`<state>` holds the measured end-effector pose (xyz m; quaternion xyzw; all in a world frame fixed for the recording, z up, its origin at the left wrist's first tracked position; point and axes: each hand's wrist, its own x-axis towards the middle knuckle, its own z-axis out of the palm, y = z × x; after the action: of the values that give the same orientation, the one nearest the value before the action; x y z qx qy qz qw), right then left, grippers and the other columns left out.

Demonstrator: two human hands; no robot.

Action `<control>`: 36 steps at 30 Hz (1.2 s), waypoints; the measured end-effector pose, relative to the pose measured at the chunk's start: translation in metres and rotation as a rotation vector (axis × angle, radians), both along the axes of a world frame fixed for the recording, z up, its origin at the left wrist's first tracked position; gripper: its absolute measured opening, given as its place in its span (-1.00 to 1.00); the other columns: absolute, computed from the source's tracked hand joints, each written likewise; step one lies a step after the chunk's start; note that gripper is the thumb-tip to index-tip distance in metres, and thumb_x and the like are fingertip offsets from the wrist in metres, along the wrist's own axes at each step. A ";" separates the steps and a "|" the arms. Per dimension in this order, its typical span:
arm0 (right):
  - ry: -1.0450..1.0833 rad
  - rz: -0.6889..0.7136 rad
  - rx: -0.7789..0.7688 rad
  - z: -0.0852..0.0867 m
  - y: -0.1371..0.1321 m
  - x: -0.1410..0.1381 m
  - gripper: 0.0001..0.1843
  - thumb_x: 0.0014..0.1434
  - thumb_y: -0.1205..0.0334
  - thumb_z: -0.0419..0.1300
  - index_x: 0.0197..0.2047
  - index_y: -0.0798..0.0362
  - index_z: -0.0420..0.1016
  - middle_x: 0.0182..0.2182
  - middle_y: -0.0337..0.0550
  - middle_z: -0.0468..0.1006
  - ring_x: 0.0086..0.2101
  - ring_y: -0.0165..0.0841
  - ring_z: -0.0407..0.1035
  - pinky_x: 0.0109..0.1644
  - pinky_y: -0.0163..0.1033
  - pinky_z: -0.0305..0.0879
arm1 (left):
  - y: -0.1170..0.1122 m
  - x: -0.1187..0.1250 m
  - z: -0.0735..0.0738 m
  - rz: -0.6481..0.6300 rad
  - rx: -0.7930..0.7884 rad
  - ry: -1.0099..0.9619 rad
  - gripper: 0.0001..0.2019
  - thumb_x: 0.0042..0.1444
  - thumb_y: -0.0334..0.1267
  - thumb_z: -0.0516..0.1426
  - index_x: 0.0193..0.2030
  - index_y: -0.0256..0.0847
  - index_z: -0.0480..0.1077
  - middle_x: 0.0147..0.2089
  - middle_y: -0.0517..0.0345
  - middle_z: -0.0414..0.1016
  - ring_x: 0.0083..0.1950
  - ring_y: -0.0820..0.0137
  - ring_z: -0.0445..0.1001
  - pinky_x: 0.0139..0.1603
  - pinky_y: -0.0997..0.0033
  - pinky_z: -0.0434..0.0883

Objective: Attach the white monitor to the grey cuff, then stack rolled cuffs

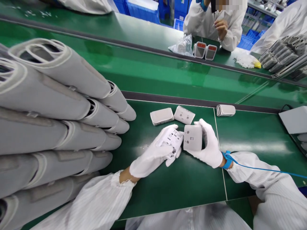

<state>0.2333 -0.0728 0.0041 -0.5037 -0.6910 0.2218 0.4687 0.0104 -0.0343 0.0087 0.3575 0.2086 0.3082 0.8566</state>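
White gloves cover both of my hands. My left hand (159, 153) is closed around a white plastic device housing (174, 140), whose visible face has small dark slots and markings. Just to its right, my right hand (208, 148) grips a folded light-grey cuff (193, 137) with round dark spots and a small square on its face. The housing and the cuff are side by side, close together; whether they touch I cannot tell. Behind them on the green bench lie a rolled grey cuff (162, 116) and another grey cuff (184, 115) with similar spots.
Rolled grey cuffs (59, 118) are stacked high on the left. One more folded cuff (225, 110) lies at the back right. A blue wrist strap cord (261, 167) trails right from my right wrist. Across the green partition (144, 70), a co-worker sits behind two devices (205, 51).
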 end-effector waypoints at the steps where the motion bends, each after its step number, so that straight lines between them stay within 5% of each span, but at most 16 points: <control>1: -0.027 -0.026 0.014 0.002 0.000 0.000 -0.03 0.10 0.10 0.48 0.45 -0.10 0.10 0.26 0.11 0.35 0.25 0.03 0.35 0.34 0.23 0.34 | 0.000 0.001 0.001 -0.016 -0.013 0.003 -0.21 0.17 -0.13 0.26 0.47 -0.13 0.02 -0.33 0.17 0.49 -0.48 0.41 0.37 -0.39 0.34 0.31; 9: -0.069 -0.008 0.070 0.003 0.001 -0.001 -0.09 0.03 0.15 0.51 0.38 -0.09 0.21 0.19 0.06 0.44 0.19 0.02 0.41 0.29 0.22 0.41 | 0.002 0.001 -0.008 -0.081 -0.103 -0.028 -0.33 0.36 0.15 -0.03 0.42 -0.27 0.16 -0.45 0.14 0.44 -0.69 0.52 0.16 -0.67 0.47 0.06; 16: -0.100 0.123 0.045 0.007 0.002 -0.001 -0.12 -0.03 0.13 0.52 0.32 -0.05 0.29 0.14 0.04 0.53 0.10 -0.05 0.50 0.21 0.12 0.49 | 0.001 0.004 -0.021 -0.151 0.066 0.017 -0.20 0.38 0.29 -0.24 0.42 -0.39 0.13 -0.66 0.24 0.34 -0.78 0.52 0.07 -0.73 0.53 0.04; 23: -0.135 0.105 0.007 0.011 -0.001 -0.005 -0.23 -0.08 0.13 0.49 0.20 -0.02 0.40 0.04 0.00 0.59 0.02 -0.08 0.56 0.14 0.02 0.54 | -0.010 0.008 -0.014 -0.018 0.083 0.173 -0.18 0.22 0.43 0.00 0.34 -0.22 0.18 -0.53 0.31 0.38 -0.69 0.58 0.11 -0.66 0.53 0.11; 36: -0.230 0.116 0.052 0.002 -0.005 -0.009 -0.23 -0.01 0.12 0.45 0.27 -0.07 0.36 0.07 -0.01 0.57 0.03 -0.08 0.54 0.16 0.02 0.51 | -0.011 0.009 -0.007 0.075 -0.011 0.251 -0.27 0.11 0.29 0.25 0.22 -0.18 0.27 -0.36 0.25 0.38 -0.50 0.51 0.29 -0.53 0.50 0.33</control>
<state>0.2245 -0.0779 0.0062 -0.4728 -0.7735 0.1714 0.3858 0.0190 -0.0452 0.0021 0.3803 0.3290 0.2917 0.8136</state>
